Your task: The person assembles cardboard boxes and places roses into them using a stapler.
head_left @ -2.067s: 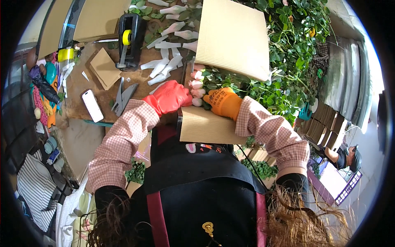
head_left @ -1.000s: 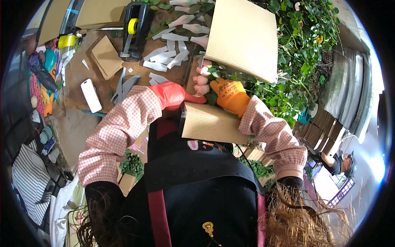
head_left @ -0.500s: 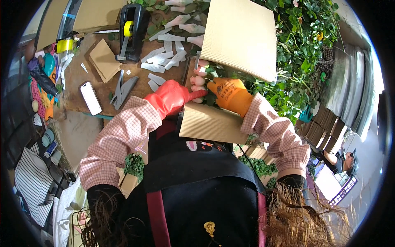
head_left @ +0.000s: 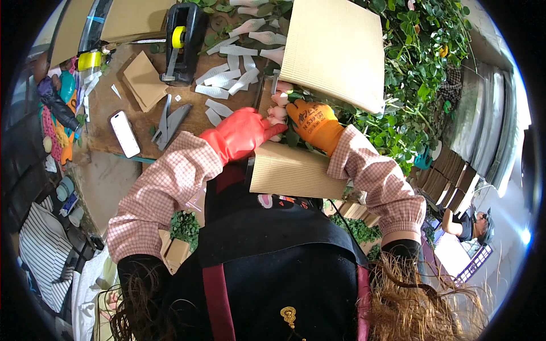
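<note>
Pink roses (head_left: 277, 113) lie in a row on corrugated cardboard, heads to the left and leafy stems to the right. My left hand (head_left: 242, 133), in a red rubber glove, has its fingers closed around the nearest rose heads. Opposite it, my right hand (head_left: 313, 125), in an orange glove, curls over the stems and leaves just behind the heads; its fingertips are partly hidden. Toward me from both hands lies a corrugated cardboard sheet (head_left: 296, 173). A larger cardboard sheet (head_left: 334, 54) covers the stems on the far side.
White mesh sleeves (head_left: 227, 77) are scattered left of the roses, some over flower heads. A black tape dispenser (head_left: 185, 45), cardboard pieces (head_left: 144, 82), scissors (head_left: 169, 122) and a phone (head_left: 125, 134) lie farther left. Leafy stems (head_left: 418, 74) heap up at right. Another person (head_left: 469, 226) is far right.
My left index finger, stretched out over the roses before, is now drawn in beside the other fingers. My right hand has shifted slightly, and the near cardboard sheet has moved a little right.
</note>
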`<state>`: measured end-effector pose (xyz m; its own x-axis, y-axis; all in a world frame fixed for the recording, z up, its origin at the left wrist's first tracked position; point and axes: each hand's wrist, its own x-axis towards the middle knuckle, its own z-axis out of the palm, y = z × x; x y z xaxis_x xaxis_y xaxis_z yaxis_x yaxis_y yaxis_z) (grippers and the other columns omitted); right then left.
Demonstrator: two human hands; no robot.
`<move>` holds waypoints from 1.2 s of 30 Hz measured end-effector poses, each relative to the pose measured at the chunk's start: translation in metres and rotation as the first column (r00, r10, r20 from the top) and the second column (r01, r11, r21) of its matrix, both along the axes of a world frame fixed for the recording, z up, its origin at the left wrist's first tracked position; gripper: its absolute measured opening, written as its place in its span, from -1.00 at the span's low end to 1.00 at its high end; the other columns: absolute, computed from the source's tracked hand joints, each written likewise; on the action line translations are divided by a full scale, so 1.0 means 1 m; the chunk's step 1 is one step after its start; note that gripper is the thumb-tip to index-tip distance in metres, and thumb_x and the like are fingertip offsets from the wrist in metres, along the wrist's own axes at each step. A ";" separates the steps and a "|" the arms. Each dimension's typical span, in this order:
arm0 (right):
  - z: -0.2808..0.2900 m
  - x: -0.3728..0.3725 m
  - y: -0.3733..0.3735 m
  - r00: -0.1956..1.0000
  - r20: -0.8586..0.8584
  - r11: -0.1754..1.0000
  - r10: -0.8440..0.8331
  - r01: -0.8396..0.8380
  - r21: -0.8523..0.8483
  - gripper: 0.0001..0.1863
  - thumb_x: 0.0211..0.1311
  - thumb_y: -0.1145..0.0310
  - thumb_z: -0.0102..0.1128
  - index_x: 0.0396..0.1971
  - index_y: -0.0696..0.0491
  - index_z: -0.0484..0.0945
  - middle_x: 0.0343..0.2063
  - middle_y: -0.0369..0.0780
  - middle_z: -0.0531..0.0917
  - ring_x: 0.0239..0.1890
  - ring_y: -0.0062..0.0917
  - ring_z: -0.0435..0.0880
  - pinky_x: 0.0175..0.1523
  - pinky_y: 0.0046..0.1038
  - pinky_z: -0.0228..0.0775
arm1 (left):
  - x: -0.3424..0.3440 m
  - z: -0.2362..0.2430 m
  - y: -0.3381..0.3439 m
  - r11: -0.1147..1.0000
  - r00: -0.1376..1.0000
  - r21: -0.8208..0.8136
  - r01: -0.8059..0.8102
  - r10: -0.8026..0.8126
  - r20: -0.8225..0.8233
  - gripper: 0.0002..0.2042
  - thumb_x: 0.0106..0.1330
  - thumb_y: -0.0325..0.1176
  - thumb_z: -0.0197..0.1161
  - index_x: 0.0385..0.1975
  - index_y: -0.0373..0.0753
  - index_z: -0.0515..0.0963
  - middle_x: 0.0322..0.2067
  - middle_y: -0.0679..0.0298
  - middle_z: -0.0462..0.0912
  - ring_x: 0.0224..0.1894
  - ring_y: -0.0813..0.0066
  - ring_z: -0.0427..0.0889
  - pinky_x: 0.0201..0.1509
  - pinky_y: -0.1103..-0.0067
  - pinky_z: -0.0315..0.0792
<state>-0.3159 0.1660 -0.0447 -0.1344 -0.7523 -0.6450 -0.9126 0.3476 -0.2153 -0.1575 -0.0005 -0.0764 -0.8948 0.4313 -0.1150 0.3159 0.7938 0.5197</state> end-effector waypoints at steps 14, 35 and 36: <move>0.007 -0.003 -0.012 0.970 -0.244 0.987 0.003 -0.042 -0.154 -0.70 0.21 0.30 0.16 -0.07 0.03 0.50 -0.16 -0.15 0.62 -0.19 -0.22 0.71 -0.15 -0.32 0.58 | -0.003 0.016 -0.004 0.996 0.990 0.089 -0.025 0.037 -0.137 -0.50 0.20 -0.34 0.13 0.21 -0.18 0.45 0.18 0.19 0.47 0.23 0.26 0.44 0.29 0.32 0.36; -0.005 -0.009 -0.001 0.922 -0.371 0.952 -0.108 -0.011 -0.306 -0.62 0.16 0.23 0.24 -0.01 -0.02 0.53 -0.16 -0.15 0.65 -0.13 -0.23 0.67 -0.06 -0.23 0.54 | -0.016 0.002 -0.004 0.283 0.687 0.684 -0.673 -0.103 0.719 -0.45 0.22 -0.47 0.16 0.27 -0.03 0.40 0.41 0.14 0.15 0.15 0.02 0.53 0.15 0.36 0.50; -0.003 -0.010 0.000 0.939 -0.320 0.950 -0.122 0.017 -0.312 -0.61 0.19 0.24 0.21 0.02 -0.02 0.52 -0.15 -0.15 0.66 -0.12 -0.24 0.67 -0.05 -0.24 0.54 | -0.018 0.005 -0.007 0.430 0.741 0.685 -0.589 -0.053 0.670 -0.46 0.25 -0.43 0.17 0.29 -0.04 0.38 0.39 0.13 0.20 0.14 0.07 0.54 0.14 0.37 0.50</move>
<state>-0.3257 0.1658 -0.0473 -0.3597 -0.8839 -0.2989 -0.9251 0.3795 -0.0090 -0.1758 -0.0079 -0.0711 -0.8794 0.3362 -0.3371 -0.4018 -0.1441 0.9043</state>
